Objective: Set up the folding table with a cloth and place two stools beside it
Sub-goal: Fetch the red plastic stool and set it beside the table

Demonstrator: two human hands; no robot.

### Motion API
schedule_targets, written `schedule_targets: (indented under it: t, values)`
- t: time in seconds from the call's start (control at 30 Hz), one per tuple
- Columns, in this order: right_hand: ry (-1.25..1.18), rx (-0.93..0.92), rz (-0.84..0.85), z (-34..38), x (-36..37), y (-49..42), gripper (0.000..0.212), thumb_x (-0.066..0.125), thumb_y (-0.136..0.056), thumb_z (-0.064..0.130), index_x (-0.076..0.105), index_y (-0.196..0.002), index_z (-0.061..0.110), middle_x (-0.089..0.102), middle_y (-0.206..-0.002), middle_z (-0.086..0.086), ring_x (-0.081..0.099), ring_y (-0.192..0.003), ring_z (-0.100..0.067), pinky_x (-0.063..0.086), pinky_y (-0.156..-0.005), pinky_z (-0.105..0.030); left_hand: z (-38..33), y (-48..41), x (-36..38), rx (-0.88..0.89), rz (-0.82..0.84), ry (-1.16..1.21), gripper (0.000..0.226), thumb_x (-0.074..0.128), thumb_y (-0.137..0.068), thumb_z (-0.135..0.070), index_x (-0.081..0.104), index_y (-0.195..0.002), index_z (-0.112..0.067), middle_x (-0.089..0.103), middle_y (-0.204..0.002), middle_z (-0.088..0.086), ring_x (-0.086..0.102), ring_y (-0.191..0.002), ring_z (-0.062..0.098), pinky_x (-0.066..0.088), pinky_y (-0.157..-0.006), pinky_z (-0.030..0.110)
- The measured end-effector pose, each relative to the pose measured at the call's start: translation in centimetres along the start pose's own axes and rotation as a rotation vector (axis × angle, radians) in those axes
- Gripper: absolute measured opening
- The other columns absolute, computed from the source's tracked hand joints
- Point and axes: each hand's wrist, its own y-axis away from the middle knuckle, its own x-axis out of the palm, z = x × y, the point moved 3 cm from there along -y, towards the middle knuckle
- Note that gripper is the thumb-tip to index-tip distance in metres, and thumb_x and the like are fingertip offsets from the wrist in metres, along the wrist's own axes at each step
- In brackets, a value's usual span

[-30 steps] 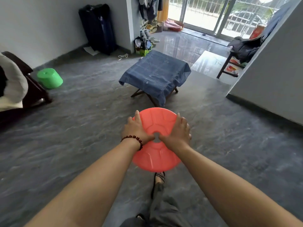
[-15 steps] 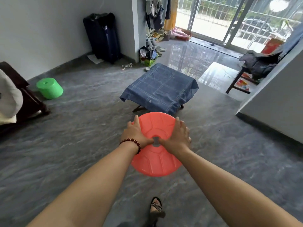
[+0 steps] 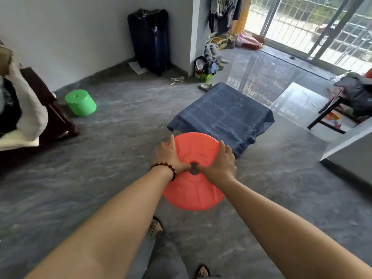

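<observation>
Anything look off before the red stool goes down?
The cloth looks skewed: it hangs low and bunched at its near right corner, shorter at the left. The green stool sits far off by the chair. The red stool looks fine.

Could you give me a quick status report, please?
Left hand and right hand hold red stool. Cloth-covered table just ahead. Green stool apart, far left.

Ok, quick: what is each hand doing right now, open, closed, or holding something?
Left hand: closed, holding the red plastic stool.
Right hand: closed, holding the same stool.
</observation>
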Motion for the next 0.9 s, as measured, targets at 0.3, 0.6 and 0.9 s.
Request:
schedule_targets:
  t: [0.3,0.6,0.9]
  values:
    - [-0.035,-0.034,0.001,12.3,4.2,-9.7,0.120,0.077,-0.050,0.067,0.016,-0.143,0.021,0.029,-0.141,0.001,0.030,-0.132,-0.024,0.037,-0.100,-0.049,5.6,-11.7,-8.8,-0.020,-0.014,0.003,0.127,0.075,-0.053,-0.065,0.002,-0.148,-0.023,0.035,-0.140,0.013,0.042,-0.126,0.030,0.041,-0.100,0.041]
    - [-0.005,-0.088,0.045,20.1,7.7,-15.3,0.119,0.075,-0.053,0.067,0.015,-0.144,0.021,0.028,-0.141,0.001,0.028,-0.134,-0.025,0.038,-0.100,-0.049,10.3,-18.2,-13.5,-0.074,-0.028,-0.006,0.126,0.074,-0.053,-0.067,0.004,-0.148,-0.023,0.033,-0.141,0.013,0.043,-0.126,0.031,0.040,-0.100,0.040]
    - [0.011,-0.100,0.090,24.5,10.8,-23.3,0.119,0.073,-0.053,0.069,0.013,-0.144,0.022,0.026,-0.144,-0.001,0.027,-0.134,-0.027,0.035,-0.099,-0.050,12.4,-27.0,-15.1,-0.132,-0.006,-0.006,0.126,0.072,-0.053,-0.069,0.004,-0.148,-0.023,0.034,-0.141,0.012,0.044,-0.125,0.032,0.040,-0.099,0.041]
